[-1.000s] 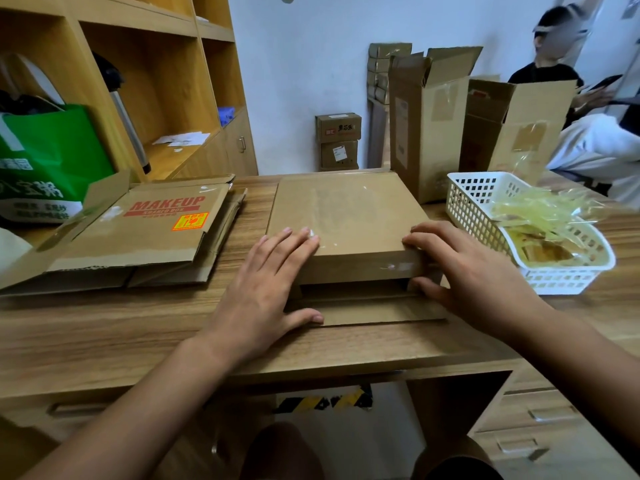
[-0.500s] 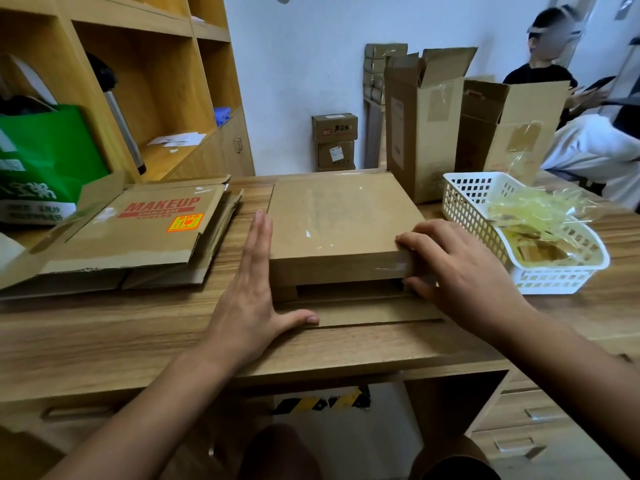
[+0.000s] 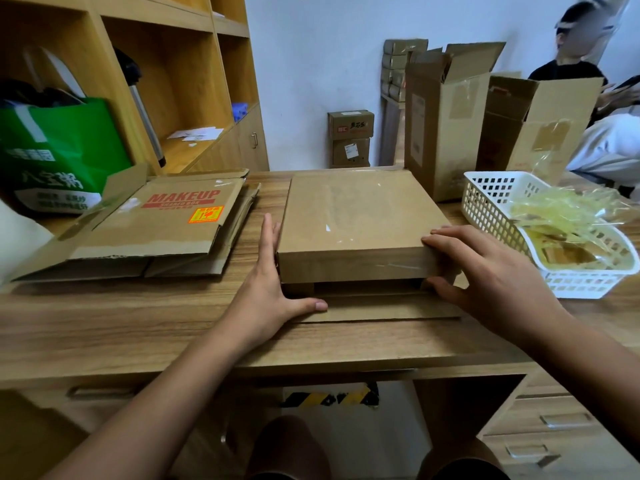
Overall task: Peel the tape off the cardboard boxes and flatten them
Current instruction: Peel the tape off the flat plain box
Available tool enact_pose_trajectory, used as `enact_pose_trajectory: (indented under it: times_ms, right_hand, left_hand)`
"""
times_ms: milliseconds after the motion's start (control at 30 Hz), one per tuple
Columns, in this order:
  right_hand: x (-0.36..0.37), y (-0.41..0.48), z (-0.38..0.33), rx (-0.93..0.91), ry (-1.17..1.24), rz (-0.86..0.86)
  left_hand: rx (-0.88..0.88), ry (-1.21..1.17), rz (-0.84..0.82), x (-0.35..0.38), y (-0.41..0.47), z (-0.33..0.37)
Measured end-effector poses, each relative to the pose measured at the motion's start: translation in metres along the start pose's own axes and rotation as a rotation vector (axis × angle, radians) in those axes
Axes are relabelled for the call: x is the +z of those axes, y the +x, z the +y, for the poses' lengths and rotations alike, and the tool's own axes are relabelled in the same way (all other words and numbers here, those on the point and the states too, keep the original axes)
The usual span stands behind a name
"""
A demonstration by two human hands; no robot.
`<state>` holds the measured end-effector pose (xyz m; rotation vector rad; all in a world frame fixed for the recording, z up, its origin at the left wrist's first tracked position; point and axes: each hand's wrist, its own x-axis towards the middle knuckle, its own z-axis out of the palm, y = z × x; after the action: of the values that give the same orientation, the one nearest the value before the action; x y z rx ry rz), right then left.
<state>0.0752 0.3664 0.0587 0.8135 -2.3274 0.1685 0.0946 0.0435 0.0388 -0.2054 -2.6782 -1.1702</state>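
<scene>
Left hand [image 3: 266, 291] flat, right hand [image 3: 490, 275] curled.

Bare forearms [image 3: 166, 400]; left grip [image 3: 266, 292], right grip [image 3: 491, 285] short-nailed.

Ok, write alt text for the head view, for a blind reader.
A person's left hand lies flat against the left side of a shallow cardboard box on a wooden desk, while the right hand grips its near right corner. Flattened boxes lie to the left; a white basket of peeled tape sits to the right.
</scene>
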Motion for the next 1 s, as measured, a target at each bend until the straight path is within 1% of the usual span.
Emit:
enact_pose_trajectory:
  times_ms: [300,400,467,533,567,633,700,733,833,900,1000]
  right_hand:
    - [-0.001,0.000,0.004,-0.025,0.058,0.021]
    - [0.001,-0.001,0.000,0.004,0.078,0.022]
    - [0.004,-0.003,-0.005,0.054,0.120,0.022]
    - [0.007,-0.008,-0.009,0.149,0.208,0.052]
    - [0.008,-0.010,-0.011,0.226,0.277,0.081]
    - [0.009,-0.013,-0.016,0.435,0.499,0.101]
    - [0.010,-0.016,-0.021,0.644,0.780,0.064]
    - [0.010,-0.017,-0.025,0.707,0.878,0.051]
    - [0.010,-0.021,-0.029,0.768,0.913,0.063]
    - [0.011,-0.024,-0.028,0.818,0.948,0.086]
    - [0.014,-0.025,-0.028,0.874,0.979,0.109]
  left_hand:
    - [-0.030,-0.024,0.000,0.000,0.001,0.000]
    - [0.014,0.003,0.032,0.000,-0.002,0.001]
    - [0.060,0.043,0.075,0.000,-0.005,0.002]
    - [0.116,0.092,0.129,0.000,-0.006,0.002]
    - [0.150,0.131,0.152,0.000,-0.007,0.002]
    - [0.200,0.237,0.175,0.000,-0.006,0.001]
    - [0.235,0.336,0.180,0.000,-0.005,0.001]
    - [0.270,0.391,0.180,0.001,-0.005,0.001]
    - [0.399,0.543,0.183,0.003,-0.006,0.001]
    - [0.444,0.612,0.209,0.002,-0.006,0.005]
    - [0.498,0.649,0.239,0.002,-0.005,0.023]
